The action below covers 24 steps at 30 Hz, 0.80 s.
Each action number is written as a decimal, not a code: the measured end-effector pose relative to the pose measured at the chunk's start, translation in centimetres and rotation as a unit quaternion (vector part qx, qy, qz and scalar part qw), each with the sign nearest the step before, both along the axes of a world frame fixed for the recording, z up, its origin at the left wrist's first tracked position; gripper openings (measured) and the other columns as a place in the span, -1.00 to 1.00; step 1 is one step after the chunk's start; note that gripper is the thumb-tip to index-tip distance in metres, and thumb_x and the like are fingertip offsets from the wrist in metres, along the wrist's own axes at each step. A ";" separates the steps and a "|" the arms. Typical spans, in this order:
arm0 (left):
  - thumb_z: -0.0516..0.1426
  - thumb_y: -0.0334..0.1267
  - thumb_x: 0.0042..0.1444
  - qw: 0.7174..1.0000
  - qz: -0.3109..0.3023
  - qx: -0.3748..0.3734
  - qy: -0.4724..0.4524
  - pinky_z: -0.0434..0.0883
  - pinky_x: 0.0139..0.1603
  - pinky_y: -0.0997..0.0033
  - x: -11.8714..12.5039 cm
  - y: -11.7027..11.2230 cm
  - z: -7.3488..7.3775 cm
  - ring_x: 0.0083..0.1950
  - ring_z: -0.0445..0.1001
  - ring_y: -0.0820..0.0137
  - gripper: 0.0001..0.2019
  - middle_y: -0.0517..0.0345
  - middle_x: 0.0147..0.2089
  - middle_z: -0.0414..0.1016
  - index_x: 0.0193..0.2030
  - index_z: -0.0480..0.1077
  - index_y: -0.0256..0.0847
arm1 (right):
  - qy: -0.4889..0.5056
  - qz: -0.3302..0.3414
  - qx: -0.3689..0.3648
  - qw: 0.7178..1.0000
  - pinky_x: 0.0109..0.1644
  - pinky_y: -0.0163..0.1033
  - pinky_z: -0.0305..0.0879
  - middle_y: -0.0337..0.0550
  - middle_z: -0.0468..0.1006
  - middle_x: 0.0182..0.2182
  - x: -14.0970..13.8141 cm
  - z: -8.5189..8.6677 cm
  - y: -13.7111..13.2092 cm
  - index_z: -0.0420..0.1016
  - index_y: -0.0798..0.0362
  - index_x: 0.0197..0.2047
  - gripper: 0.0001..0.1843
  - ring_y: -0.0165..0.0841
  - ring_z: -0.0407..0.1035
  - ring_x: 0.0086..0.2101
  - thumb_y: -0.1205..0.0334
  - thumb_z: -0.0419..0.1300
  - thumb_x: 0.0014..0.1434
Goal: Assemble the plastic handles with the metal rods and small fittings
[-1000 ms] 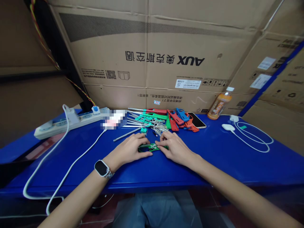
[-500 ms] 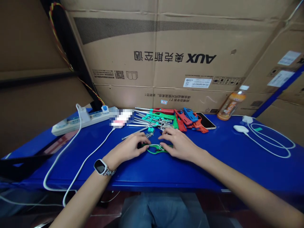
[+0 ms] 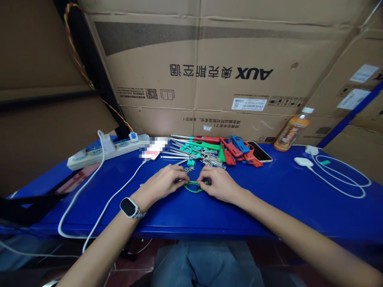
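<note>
Blue table, cardboard sheet behind it, cut off at top. Green handle lies on the table near the front edge, between the two hands; only its loop shows well, right part covered by fingers. Left hand: fingers curled, thumb and forefinger almost closed at the loop's left end; can't tell if gripping. Right hand: fingers bent in, tips close together over the handle; whatever is between them is hidden. Both forearms cut off at bottom. Behind the hands, metal rods in a tangle, hard to count, partly blocked by the left hand. Red handles overlap a phone. Item at the white cable's end is pixelated, unreadable.
</note>
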<state>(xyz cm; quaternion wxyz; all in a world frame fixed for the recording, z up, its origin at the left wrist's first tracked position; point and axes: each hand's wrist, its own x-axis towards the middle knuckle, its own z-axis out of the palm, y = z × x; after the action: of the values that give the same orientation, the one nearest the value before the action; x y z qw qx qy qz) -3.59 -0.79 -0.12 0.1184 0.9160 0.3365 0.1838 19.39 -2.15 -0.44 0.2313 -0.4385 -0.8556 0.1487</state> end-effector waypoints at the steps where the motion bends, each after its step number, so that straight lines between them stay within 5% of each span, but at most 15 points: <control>1: 0.10 -0.27 0.32 1.000 0.001 0.010 0.006 0.36 -0.09 0.37 0.0 -0.1 0.0 -0.15 0.49 0.33 -0.82 0.11 -0.19 0.51 -0.15 0.55 -0.14 | 0.008 -0.009 -0.010 1.000 -0.29 -0.32 0.18 -0.23 0.58 -0.33 -0.1 0.0 0.1 0.61 0.02 -0.36 -0.89 -0.42 0.39 -0.38 0.36 0.24 0.11; 9: 0.06 -0.34 0.31 0.997 0.022 0.051 0.046 0.35 -0.17 0.37 0.8 -0.6 0.1 -0.20 0.45 0.31 -0.82 0.10 -0.23 0.43 -0.18 0.50 -0.18 | 0.052 -0.019 -0.105 0.993 -0.39 -0.36 0.15 -0.28 0.59 -0.47 -0.4 -0.4 1.7 0.62 0.07 -0.40 -0.88 -0.49 0.30 -0.53 0.39 0.23 0.04; 24: 0.02 -0.42 0.25 0.985 -0.030 0.130 0.111 0.38 -0.06 0.24 0.4 -1.5 0.0 -0.16 0.42 0.27 -0.78 0.02 -0.13 0.43 -0.15 0.50 -0.21 | 0.099 -0.006 -0.179 0.979 -0.39 -0.37 0.20 -0.22 0.58 -0.50 0.0 -0.1 2.1 0.63 0.15 -0.39 -0.87 -0.45 0.36 -0.48 0.38 0.22 0.04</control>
<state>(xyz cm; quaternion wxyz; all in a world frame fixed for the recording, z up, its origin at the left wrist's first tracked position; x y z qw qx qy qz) -3.19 -2.28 -0.13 -0.0346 0.9478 0.2934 0.1201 19.42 -0.01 -0.50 0.2331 -0.4613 -0.7854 0.3406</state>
